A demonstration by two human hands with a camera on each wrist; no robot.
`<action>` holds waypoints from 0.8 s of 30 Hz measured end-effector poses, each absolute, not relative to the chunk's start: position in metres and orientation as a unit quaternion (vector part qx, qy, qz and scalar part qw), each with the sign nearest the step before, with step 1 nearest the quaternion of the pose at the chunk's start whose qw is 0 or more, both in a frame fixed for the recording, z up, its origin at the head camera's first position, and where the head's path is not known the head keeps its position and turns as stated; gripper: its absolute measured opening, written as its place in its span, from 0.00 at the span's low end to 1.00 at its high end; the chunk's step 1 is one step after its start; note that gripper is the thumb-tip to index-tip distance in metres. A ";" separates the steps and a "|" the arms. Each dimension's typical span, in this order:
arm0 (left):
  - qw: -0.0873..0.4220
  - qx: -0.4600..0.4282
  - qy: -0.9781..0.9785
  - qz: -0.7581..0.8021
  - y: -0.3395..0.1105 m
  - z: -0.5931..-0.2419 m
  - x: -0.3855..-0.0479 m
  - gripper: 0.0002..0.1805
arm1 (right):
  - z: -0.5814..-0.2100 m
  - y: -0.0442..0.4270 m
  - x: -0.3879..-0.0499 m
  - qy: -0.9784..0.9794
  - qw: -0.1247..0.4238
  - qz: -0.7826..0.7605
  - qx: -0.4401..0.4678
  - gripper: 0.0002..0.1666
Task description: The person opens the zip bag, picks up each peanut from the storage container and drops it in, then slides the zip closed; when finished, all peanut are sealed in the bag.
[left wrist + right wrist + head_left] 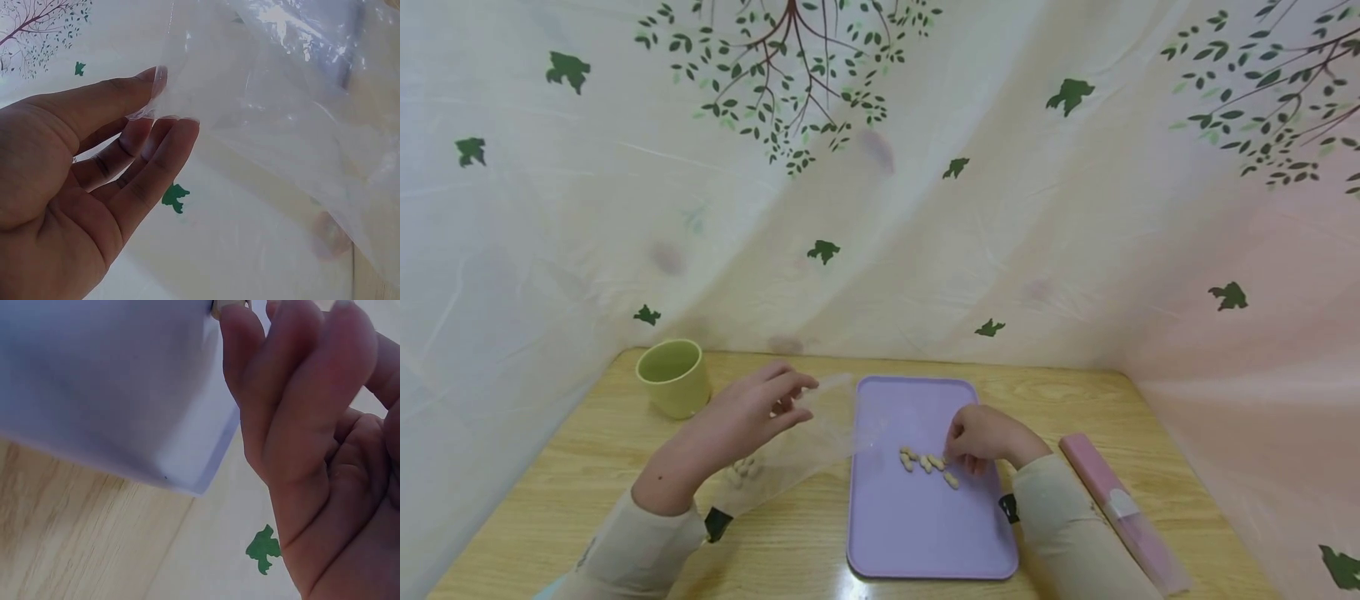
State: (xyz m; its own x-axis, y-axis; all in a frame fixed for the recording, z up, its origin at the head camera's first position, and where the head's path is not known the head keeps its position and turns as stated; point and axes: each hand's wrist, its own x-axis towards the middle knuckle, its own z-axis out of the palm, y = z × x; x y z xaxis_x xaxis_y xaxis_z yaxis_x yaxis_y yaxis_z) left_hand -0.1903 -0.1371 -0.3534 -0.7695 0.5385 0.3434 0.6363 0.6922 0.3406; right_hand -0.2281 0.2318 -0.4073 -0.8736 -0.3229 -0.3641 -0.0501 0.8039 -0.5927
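My left hand (745, 412) pinches the rim of a clear plastic bag (820, 429) between thumb and fingers. In the left wrist view the film of the bag (262, 106) spreads to the right from the fingertips. Several peanuts (742, 469) lie inside the bag, low and partly behind the left forearm. A purple tray (917, 533) lies to the right, with several peanuts (936, 462) near its middle. Over the tray's right side, my right hand (988, 435) has curled fingers. At its fingertips the right wrist view shows part of a peanut (219, 309), mostly cut off.
A yellow-green cup (677, 387) stands at the back left of the wooden table (805, 533). Beside the right forearm lies a long pink box (1093, 467) with a pale band. A leaf-patterned curtain (910, 275) hangs behind and around the table.
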 end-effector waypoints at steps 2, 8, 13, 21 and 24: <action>0.110 -0.322 -0.913 -0.226 -0.137 -0.354 -0.190 0.17 | -0.407 0.232 -0.229 0.919 0.231 -0.302 -0.100 0.07; 0.109 -0.320 -0.913 -0.227 -0.137 -0.354 -0.190 0.17 | -0.411 0.231 -0.231 0.918 0.236 -0.302 -0.098 0.07; 0.111 -0.324 -0.912 -0.226 -0.138 -0.352 -0.190 0.17 | -0.416 0.230 -0.232 0.918 0.240 -0.302 -0.090 0.07; 0.095 -0.323 -0.915 -0.223 -0.138 -0.350 -0.190 0.17 | -0.422 0.229 -0.234 0.904 0.268 -0.321 -0.089 0.08; 0.096 -0.323 -0.915 -0.222 -0.138 -0.350 -0.190 0.17 | -0.424 0.229 -0.235 0.903 0.269 -0.322 -0.090 0.08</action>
